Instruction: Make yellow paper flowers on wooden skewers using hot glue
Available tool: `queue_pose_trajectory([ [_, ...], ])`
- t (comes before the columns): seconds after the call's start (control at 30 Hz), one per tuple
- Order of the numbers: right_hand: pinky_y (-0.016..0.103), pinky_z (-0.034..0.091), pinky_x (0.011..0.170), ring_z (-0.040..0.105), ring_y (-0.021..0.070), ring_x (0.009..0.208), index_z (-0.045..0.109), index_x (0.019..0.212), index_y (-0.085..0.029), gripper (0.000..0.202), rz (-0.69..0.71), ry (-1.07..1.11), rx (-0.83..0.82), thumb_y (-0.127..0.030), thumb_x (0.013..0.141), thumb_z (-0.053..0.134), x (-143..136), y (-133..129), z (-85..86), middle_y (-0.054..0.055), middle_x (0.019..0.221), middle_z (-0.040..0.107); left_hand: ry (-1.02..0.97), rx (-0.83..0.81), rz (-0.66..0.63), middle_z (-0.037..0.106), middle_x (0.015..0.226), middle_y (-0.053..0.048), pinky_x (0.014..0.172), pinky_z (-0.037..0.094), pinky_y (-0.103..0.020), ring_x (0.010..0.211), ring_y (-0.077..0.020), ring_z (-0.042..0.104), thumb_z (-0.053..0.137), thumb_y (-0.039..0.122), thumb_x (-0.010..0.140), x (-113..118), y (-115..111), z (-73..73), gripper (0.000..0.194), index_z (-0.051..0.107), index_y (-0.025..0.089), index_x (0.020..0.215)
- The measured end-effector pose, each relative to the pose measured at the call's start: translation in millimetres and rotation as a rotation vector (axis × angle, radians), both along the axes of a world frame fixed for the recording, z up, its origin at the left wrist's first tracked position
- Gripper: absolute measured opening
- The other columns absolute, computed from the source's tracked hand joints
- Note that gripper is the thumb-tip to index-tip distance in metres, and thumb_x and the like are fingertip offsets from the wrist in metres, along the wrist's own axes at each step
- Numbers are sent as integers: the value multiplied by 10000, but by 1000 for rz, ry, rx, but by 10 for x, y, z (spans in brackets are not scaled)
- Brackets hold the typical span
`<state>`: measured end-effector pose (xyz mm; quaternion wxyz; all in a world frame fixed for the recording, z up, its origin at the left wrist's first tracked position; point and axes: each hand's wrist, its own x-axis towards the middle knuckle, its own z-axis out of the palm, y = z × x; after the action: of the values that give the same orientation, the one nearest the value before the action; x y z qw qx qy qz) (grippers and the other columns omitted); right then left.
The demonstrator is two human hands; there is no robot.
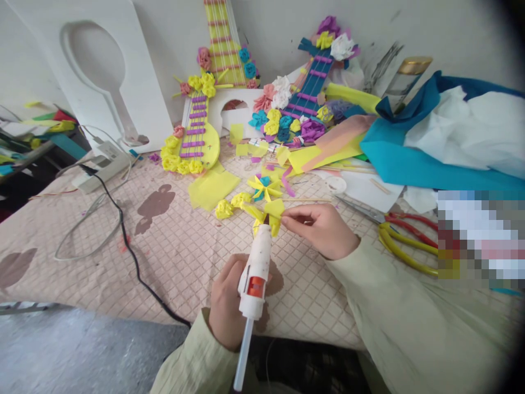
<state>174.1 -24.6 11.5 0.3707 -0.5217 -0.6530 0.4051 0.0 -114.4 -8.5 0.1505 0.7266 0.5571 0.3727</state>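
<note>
My left hand [229, 301] is wrapped round a white hot glue gun [259, 254], with a clear glue stick [243, 355] poking out of its back end. The gun's nozzle points away from me, at a yellow paper flower [274, 209] pinched between the fingertips of my right hand [324, 227]. Where the nozzle meets the petals is partly hidden by the gun. Just beyond lie yellow paper rosettes [223, 209] and a yellow star-like flower [267, 189] with a blue paper piece under it.
Flower-decorated paper guitars [200, 128] lean at the back. Scissors [404, 235] with red and yellow handles lie right, below blue crepe paper [394, 148]. A power strip [102, 164] and black cord [135, 262] cross the left side. Yellow paper sheets [213, 189] lie mid-table.
</note>
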Motion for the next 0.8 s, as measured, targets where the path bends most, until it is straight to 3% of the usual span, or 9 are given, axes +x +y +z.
queue_pose_trajectory([
  [0.47,297,489,622,610,159,662,695,754,-152,150,-2,-10,17,-234,695,583,8,-1,-6,53,791,707,-63,-22,-32,513,687,2,510,424,-202,565,-89,503,545,62,674,10,-8,-16,100,512,153,700],
  [0.67,297,491,625,614,162,667,694,743,-147,145,-7,-15,24,-229,694,586,-2,-6,19,55,786,709,-30,-67,-29,555,773,-33,526,438,-236,626,-124,544,532,65,697,-10,-27,-43,137,549,142,809],
  [0.8,302,496,625,616,164,668,696,749,-146,150,-14,-9,27,-232,695,586,2,-8,13,59,791,709,-34,-93,-37,564,800,-39,550,448,-248,642,-129,553,521,67,711,-20,-30,-56,103,543,145,774],
])
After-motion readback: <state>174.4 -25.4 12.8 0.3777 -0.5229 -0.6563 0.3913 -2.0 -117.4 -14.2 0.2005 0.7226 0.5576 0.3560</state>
